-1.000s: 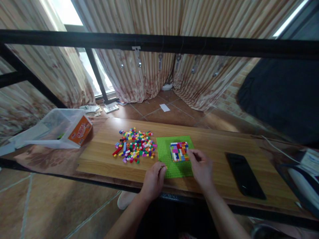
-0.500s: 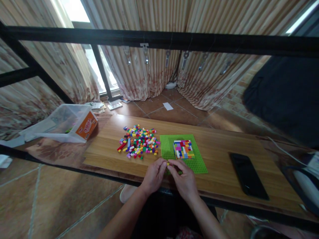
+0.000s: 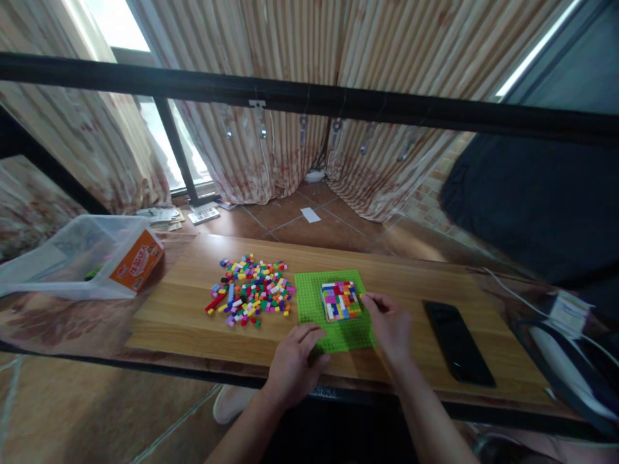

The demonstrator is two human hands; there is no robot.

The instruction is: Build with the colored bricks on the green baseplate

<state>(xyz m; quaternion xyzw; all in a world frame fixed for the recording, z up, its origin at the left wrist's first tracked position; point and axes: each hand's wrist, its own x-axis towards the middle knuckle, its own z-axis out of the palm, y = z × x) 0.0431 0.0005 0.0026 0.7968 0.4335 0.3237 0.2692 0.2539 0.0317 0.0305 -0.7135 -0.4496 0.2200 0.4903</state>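
A green studded baseplate (image 3: 309,296) lies on the wooden board, bearing a multicoloured block of toy bricks (image 3: 342,300). At the right side of that block, my right hand (image 3: 391,325) pinches a small yellow brick (image 3: 362,295) between thumb and fingertips. Whether the brick touches the block I cannot tell. My left hand (image 3: 296,361) is by the near left corner of the baseplate, its thumb and fingers apart and nothing seen in them. To the left, a loose heap of small coloured bricks (image 3: 256,290) spreads over the board.
A black phone (image 3: 457,341) lies to the right on the wooden board (image 3: 178,309). At far left stands a clear plastic box (image 3: 111,225) with an orange label. A black rail (image 3: 290,96) crosses above, before striped curtains (image 3: 271,154). A white cable (image 3: 512,293) runs at right.
My hands were together in front of the baseplate, holding a small yellow piece. They have parted: the right moved up and right to the brick block, the left opened. The view has shifted too.
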